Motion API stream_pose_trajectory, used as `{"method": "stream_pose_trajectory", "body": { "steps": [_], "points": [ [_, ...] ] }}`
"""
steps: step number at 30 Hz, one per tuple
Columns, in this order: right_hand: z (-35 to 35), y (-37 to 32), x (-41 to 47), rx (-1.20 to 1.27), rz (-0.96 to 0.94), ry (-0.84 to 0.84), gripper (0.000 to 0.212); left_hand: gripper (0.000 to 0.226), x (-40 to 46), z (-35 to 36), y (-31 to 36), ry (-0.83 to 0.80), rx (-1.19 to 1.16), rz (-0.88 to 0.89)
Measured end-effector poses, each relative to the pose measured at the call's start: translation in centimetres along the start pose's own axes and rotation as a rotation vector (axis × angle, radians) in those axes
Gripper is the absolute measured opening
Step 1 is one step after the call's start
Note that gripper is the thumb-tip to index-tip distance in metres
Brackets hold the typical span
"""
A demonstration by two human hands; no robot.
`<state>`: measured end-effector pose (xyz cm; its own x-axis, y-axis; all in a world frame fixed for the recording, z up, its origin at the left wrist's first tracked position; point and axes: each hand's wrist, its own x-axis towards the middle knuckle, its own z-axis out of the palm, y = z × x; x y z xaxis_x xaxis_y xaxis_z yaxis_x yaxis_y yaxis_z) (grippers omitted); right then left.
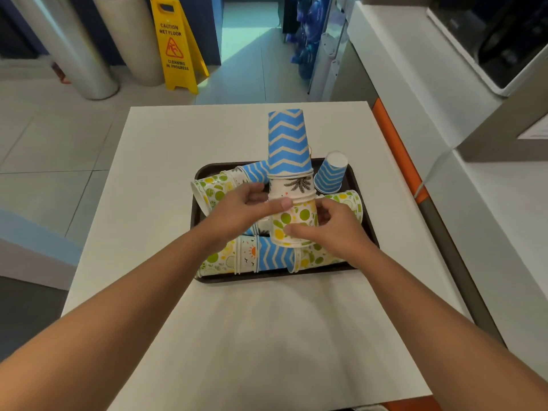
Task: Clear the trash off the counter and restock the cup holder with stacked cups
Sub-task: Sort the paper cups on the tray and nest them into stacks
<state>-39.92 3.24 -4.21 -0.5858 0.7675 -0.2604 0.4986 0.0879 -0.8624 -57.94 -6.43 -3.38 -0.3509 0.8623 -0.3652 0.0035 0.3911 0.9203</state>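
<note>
An upside-down stack of paper cups stands over the dark tray: a blue zigzag cup on top, a palm-print cup under it, a lemon-lime cup at the bottom. My left hand grips the stack from the left, thumb across the front. My right hand holds the lemon-lime cup at its lower right. A single blue zigzag cup stands upside down at the tray's back right. Several nested cup stacks lie on their sides in the tray.
The tray sits on a white table. A white counter runs along the right with a dark appliance on it. A yellow wet-floor sign and two columns stand on the tiled floor behind.
</note>
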Motion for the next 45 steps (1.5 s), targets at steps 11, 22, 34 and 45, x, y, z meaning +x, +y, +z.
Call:
{"method": "stream_pose_trajectory", "body": {
  "steps": [11,22,34,45],
  "points": [
    [-0.7,0.3,-0.8,0.037,-0.042,-0.141,0.08,0.048,-1.6,2.1,-1.6,-0.102,-0.097,0.005],
    [-1.8,-7.1,4.5,0.196,0.009,0.048,0.056,0.043,-1.5,2.9,-2.0,-0.051,-0.085,-0.023],
    [-4.5,-10.0,8.1,0.312,-0.03,0.179,0.037,0.036,-0.9,2.8,-1.5,-0.056,-0.055,-0.006],
    [-10.1,-6.6,13.4,0.279,-0.086,0.329,0.063,0.048,0.7,4.0,-0.7,0.191,-0.084,-0.011]
  ]
}}
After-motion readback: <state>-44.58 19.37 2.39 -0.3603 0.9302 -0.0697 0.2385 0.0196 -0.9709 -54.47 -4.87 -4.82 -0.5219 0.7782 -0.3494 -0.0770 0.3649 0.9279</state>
